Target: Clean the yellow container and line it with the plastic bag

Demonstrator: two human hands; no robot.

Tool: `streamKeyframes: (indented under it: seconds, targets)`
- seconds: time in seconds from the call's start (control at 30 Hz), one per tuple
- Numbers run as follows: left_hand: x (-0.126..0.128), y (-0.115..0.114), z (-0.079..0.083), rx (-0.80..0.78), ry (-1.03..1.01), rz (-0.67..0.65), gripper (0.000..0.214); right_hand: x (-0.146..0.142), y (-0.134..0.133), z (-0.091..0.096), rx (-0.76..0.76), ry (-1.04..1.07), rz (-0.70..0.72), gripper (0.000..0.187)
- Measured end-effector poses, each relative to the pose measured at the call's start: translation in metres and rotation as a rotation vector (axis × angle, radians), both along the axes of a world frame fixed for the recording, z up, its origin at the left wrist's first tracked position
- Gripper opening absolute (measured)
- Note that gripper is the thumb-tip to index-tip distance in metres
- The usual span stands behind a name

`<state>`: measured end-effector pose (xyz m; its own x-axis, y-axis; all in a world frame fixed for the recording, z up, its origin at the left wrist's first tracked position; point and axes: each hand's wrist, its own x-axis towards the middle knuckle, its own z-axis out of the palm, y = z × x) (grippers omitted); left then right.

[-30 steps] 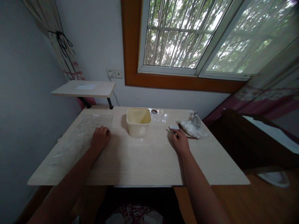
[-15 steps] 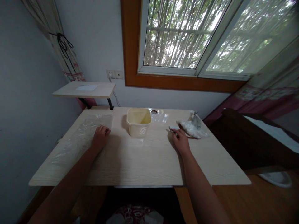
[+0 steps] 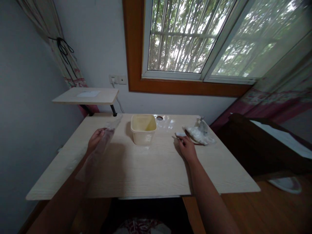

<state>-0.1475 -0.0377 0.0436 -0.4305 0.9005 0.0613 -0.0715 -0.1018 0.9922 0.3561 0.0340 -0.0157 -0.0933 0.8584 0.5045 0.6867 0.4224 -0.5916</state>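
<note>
My left hand [image 3: 96, 139] pinches the edge of a clear plastic bag [image 3: 107, 143], lifting it off the table so that it hangs over my forearm. My right hand [image 3: 188, 148] rests low over the table on the right, fingers closed near a small white piece [image 3: 180, 134]; what lies between the fingertips is too small to make out. Just beyond that hand is a clear bag with white contents [image 3: 198, 134], with a brown edge showing beneath it. Between my hands, farther back, stands a cream plastic basket [image 3: 143, 138].
The pale wooden table [image 3: 151, 175] has a round hole [image 3: 159, 118] near its back edge. A raised shelf [image 3: 107, 94] with a white paper [image 3: 88, 93] stands at the back left. Behind are a wall socket [image 3: 117, 79] and a window. Dark furniture [image 3: 263, 146] stands on the right.
My left hand has taken hold of the plastic bag, which lay flat before, and raised it, moving a little left. My right hand stays almost where it was.
</note>
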Motion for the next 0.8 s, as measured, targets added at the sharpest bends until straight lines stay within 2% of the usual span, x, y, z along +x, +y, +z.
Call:
streamKeyframes:
  seconds: [0.1,0.2,0.27,0.43,0.53,0.63,0.73,0.8]
  targets:
    - [0.001,-0.001,0.003,0.006,-0.081,-0.022,0.032,0.0,0.0,0.0,-0.003,-0.001,-0.005,0.038]
    - [0.004,-0.003,0.006,0.066,-0.027,-0.022,0.03,-0.001,-0.002,0.002,-0.003,-0.006,-0.006,0.038]
    - [0.009,-0.004,0.008,0.162,0.121,-0.022,0.027,-0.002,-0.003,0.004,-0.015,-0.009,-0.003,0.038]
    - [0.033,-0.013,0.008,0.488,0.741,-0.05,0.013,-0.002,-0.003,0.004,-0.012,-0.005,-0.002,0.037]
    - [0.046,-0.017,0.0,0.499,0.945,-0.256,0.006,-0.002,-0.003,0.003,-0.011,-0.002,-0.003,0.037]
    - [0.048,-0.021,-0.007,0.414,1.037,-0.507,0.012,-0.002,-0.004,0.004,-0.015,-0.001,-0.006,0.037]
    - [0.04,-0.024,-0.005,0.294,1.106,-0.739,0.018,-0.002,-0.004,0.004,-0.02,-0.014,-0.001,0.037]
    - [0.032,-0.022,-0.001,0.222,1.124,-0.826,0.02,-0.002,-0.004,0.004,-0.024,-0.024,-0.001,0.037]
